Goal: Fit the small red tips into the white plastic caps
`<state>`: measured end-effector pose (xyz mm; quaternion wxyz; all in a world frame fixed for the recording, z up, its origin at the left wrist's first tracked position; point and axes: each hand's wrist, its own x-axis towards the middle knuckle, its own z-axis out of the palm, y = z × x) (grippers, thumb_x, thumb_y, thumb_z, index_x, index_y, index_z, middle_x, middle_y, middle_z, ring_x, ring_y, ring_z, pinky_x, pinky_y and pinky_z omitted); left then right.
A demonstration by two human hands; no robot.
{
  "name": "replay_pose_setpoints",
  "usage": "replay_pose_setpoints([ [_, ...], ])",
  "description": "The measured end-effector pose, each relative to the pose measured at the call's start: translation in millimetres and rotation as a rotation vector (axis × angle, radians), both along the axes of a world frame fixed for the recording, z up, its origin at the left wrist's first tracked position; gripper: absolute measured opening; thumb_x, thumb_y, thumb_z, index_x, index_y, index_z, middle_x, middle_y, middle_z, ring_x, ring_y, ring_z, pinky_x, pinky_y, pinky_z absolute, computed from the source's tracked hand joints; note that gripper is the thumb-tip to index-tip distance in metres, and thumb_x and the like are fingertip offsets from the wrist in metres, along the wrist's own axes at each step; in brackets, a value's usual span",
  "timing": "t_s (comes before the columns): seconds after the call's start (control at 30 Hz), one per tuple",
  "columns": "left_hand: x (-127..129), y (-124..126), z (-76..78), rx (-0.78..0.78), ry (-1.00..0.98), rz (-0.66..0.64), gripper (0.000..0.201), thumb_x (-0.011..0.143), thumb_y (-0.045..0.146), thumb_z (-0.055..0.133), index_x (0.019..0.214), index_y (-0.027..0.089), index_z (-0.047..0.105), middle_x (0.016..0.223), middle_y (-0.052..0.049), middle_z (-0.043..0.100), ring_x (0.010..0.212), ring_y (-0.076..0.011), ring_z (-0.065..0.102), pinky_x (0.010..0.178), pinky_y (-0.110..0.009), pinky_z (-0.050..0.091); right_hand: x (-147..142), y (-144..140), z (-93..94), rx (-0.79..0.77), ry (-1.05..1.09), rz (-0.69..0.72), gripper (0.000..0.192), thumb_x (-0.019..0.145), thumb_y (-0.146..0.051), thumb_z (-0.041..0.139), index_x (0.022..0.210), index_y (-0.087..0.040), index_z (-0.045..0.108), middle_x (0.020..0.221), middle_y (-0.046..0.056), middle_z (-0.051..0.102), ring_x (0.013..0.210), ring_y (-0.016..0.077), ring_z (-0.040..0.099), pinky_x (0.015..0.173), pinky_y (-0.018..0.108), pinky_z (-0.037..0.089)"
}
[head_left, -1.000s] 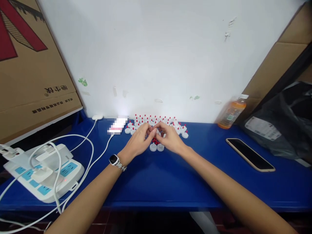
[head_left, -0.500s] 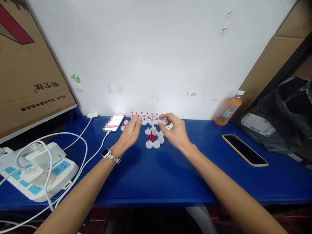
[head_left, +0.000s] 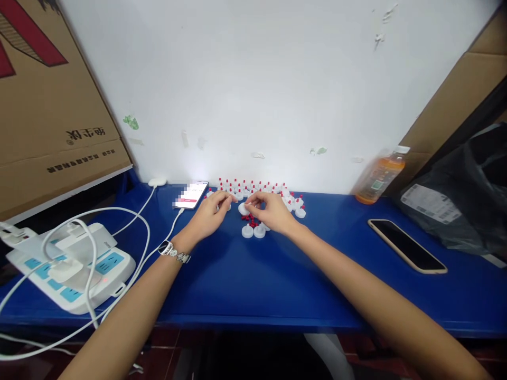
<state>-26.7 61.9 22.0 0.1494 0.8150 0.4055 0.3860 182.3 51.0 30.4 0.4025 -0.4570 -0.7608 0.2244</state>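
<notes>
Working among small white caps on a blue table (head_left: pixel 253 285).
Right hand (head_left: pixel 271 214) pinches one white cap (head_left: pixel 243 209) between thumb and fingertips, just above the loose red pins (head_left: pixel 251 220). Left hand (head_left: pixel 208 215) rests beside it with fingers curled and nearly closed; whether it grips anything cannot be told. Red-tipped caps (head_left: pixel 253 187) stand by the wall, a lit phone (head_left: pixel 190 194) to their left.

Both forearms bare, no sleeves in view. Left hand (head_left: pixel 208 217) and right hand (head_left: pixel 271 214) ungloved, no rings discernible. Left wrist carries a wristwatch (head_left: pixel 171 250): dark square face, silver metal link band.
</notes>
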Motion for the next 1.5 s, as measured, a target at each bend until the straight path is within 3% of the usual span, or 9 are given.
replay_pose_setpoints([
  [0.13, -15, 4, 1.3, 0.009, 0.087, 0.109, 0.029, 0.101, 0.035, 0.042, 0.089, 0.018, 0.063, 0.085, -0.004, 0.064, 0.081, -0.0199, 0.058, 0.075, -0.033, 0.045, -17, 13, -0.3, 0.015, -0.25, 0.106, 0.01, 0.082, -0.019, 0.064, 0.082, -0.018, 0.074, 0.078, 0.001, 0.073, 0.073, 0.0141, 0.063, 0.072, 0.026, 0.043],
  [0.27, -26, 13, -9.6, 0.043, 0.14, 0.2, 0.019, 0.097, 0.025, 0.048, 0.106, 0.018, 0.063, 0.095, -0.006, 0.062, 0.092, -0.0221, 0.059, 0.084, -0.036, 0.047, -25, 20, -2.3, 0.025, -0.493, 0.095, 0.01, 0.081, -0.022, 0.065, 0.078, -0.02, 0.075, 0.075, 0.0, 0.071, 0.073, 0.0154, 0.063, 0.08, 0.03, 0.039],
  [0.4, -26, 19, -16.1, 0.089, 0.213, 0.26, 0.025, 0.096, 0.023, 0.049, 0.117, 0.018, 0.063, 0.109, -0.009, 0.059, 0.107, -0.0248, 0.057, 0.095, -0.039, 0.046, -27, 19, 4.1, 0.004, -0.623, 0.105, 0.011, 0.079, -0.03, 0.069, 0.081, -0.022, 0.076, 0.075, 0.0, 0.07, 0.074, 0.0166, 0.061, 0.087, 0.034, 0.036],
  [0.67, -5, 23, -7.5, 0.19, 0.503, 0.378, 0.027, 0.098, 0.032, 0.052, 0.111, 0.016, 0.068, 0.109, -0.013, 0.061, 0.106, -0.0304, 0.053, 0.091, -0.044, 0.043, -19, 28, 17.4, -0.005, -0.282, 0.012, 0.032, 0.091, -0.044, 0.057, 0.083, -0.018, 0.072, 0.071, 0.001, 0.067, 0.067, 0.0143, 0.056, 0.066, 0.027, 0.038],
  [0.87, -4, 24, -4.2, 0.18, 0.382, 0.263, 0.016, 0.097, 0.025, 0.051, 0.091, 0.018, 0.064, 0.095, -0.01, 0.065, 0.093, -0.0273, 0.057, 0.083, -0.041, 0.042, -8, 19, 4.1, 0.078, -0.153, -0.043, 0.025, 0.09, -0.039, 0.058, 0.084, -0.018, 0.071, 0.072, 0.001, 0.066, 0.066, 0.015, 0.053, 0.064, 0.029, 0.04],
  [1.0, 2, 9, 4.8, 0.143, 0.01, 0.035, 0.017, 0.1, 0.034, 0.048, 0.097, 0.02, 0.057, 0.088, -0.003, 0.063, 0.079, -0.0179, 0.058, 0.073, -0.031, 0.043, -1, -4, 3.7, 0.25, -0.033, -0.011, 0.029, 0.086, -0.032, 0.064, 0.112, -0.019, 0.066, 0.104, 0.006, 0.07, 0.086, 0.0179, 0.06, 0.079, 0.033, 0.047],
  [1.1, 16, -5, 6.6, 0.039, -0.129, -0.094, 0.022, 0.101, 0.041, 0.046, 0.1, 0.02, 0.054, 0.087, 0.0, 0.061, 0.076, -0.0143, 0.056, 0.068, -0.027, 0.042, 3, -20, 1.5, 0.183, 0.039, 0.116, 0.039, 0.086, -0.034, 0.067, 0.123, -0.023, 0.059, 0.119, 0.007, 0.068, 0.093, 0.0183, 0.064, 0.077, 0.032, 0.049],
  [1.27, 31, -17, 5.3, -0.031, -0.064, -0.164, 0.027, 0.105, 0.042, 0.035, 0.091, 0.021, 0.046, 0.081, 0.001, 0.051, 0.072, -0.0144, 0.049, 0.067, -0.029, 0.04, 7, -28, -4.5, 0.0, 0.284, 0.2, 0.037, 0.086, -0.039, 0.069, 0.116, -0.022, 0.056, 0.097, 0.004, 0.071, 0.078, 0.0151, 0.065, 0.064, 0.027, 0.048],
  [1.5, 35, -13, 5.7, -0.035, 0.007, -0.206, 0.036, 0.106, 0.039, 0.029, 0.076, 0.021, 0.038, 0.068, 0.003, 0.042, 0.063, -0.014, 0.042, 0.061, -0.03, 0.032, 17, -29, 3.8, -0.07, 0.267, 0.351, 0.034, 0.091, -0.039, 0.063, 0.115, -0.025, 0.043, 0.096, 0.002, 0.069, 0.08, 0.0156, 0.066, 0.068, 0.029, 0.053],
])
